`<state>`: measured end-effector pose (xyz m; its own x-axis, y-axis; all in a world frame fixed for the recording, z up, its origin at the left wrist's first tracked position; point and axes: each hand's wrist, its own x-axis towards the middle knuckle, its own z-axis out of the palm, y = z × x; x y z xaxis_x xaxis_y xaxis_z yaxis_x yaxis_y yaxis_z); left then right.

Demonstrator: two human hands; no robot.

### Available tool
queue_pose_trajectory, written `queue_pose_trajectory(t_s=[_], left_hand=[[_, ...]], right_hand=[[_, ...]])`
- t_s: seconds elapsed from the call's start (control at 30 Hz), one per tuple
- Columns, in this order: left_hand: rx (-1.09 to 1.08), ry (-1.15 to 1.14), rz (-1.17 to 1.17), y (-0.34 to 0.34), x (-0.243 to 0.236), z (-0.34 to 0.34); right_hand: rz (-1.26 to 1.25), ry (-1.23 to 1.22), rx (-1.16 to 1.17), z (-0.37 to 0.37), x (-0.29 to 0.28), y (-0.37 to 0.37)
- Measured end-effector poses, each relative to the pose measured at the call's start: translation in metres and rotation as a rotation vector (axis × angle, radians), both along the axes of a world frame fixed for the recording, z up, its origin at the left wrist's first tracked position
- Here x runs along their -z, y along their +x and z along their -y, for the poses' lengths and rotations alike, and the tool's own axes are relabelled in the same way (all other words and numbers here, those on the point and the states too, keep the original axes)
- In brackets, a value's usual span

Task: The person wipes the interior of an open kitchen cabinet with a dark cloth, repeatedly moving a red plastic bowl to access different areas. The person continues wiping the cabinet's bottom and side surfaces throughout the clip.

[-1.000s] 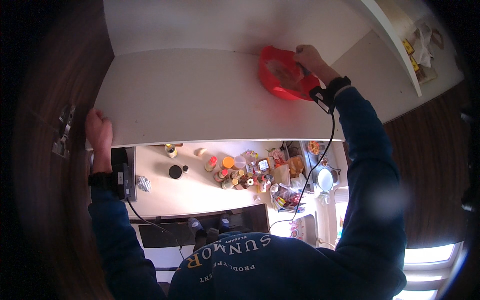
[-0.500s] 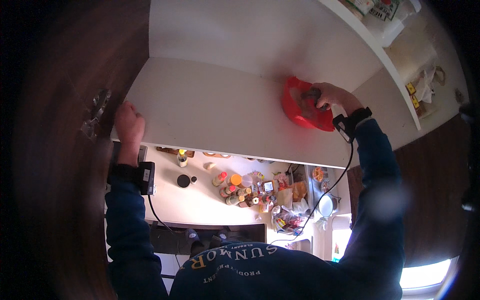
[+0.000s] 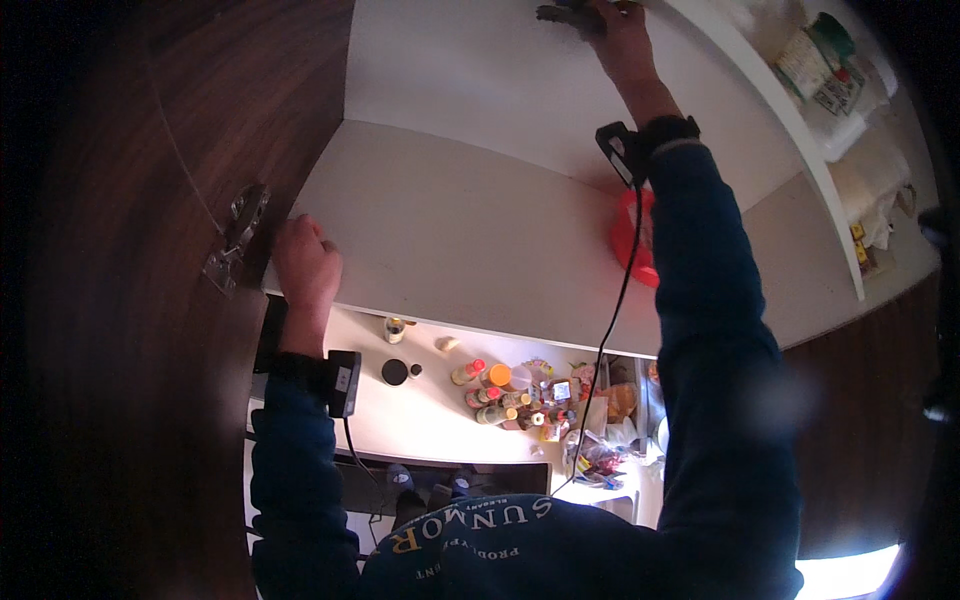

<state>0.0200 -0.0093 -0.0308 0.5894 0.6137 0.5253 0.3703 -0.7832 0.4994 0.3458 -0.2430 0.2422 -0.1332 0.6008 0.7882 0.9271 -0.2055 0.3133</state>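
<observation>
High on the cabinet's white back panel point(image 3: 450, 70), my right hand point(image 3: 625, 40) presses a dark, bunched rag point(image 3: 572, 17), fingers closed around it. Part of that hand is cut off by the top of the picture. Below my right forearm, a red plastic bowl point(image 3: 622, 240) sits on the white shelf point(image 3: 460, 220), partly hidden by my sleeve. My left hand point(image 3: 307, 262) is closed at the shelf's front left corner, its fingers curled on the edge beside the dark wooden door.
A side compartment on the right holds bags and a white container point(image 3: 838, 135). Below, the counter point(image 3: 400, 425) carries several bottles point(image 3: 490, 397), a dark round cup point(image 3: 394, 372) and packets. A door hinge point(image 3: 238, 240) sticks out at left. A black cable point(image 3: 612, 320) hangs from my right wrist.
My right hand has lifted the dark rag out of the red bowl and carried it up to the back panel. The left hand keeps its place at the shelf edge while the view has shifted.
</observation>
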Motion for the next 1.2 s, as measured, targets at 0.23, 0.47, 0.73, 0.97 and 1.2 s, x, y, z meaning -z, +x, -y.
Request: queue_pose_trajectory(t_s=[0.23, 0.47, 0.73, 0.97, 1.2], left_hand=[[0.0, -0.048, -0.031, -0.002, 0.005, 0.001], [0.008, -0.037, 0.027, -0.005, -0.001, 0.004], [0.021, -0.101, -0.002, -0.006, -0.005, 0.005], [0.034, -0.087, -0.005, -0.007, -0.005, 0.005], [0.025, -0.105, -0.048, -0.009, -0.011, 0.008]], right_hand=[[-0.384, -0.187, 0.35, -0.015, 0.149, 0.032], [-0.244, -0.755, 0.644, 0.009, 0.196, 0.026], [0.413, -0.202, 0.632, -0.031, 0.024, 0.02], [0.316, -0.562, 0.369, -0.076, 0.174, 0.015], [0.189, -0.791, 0.503, -0.078, 0.152, -0.001]])
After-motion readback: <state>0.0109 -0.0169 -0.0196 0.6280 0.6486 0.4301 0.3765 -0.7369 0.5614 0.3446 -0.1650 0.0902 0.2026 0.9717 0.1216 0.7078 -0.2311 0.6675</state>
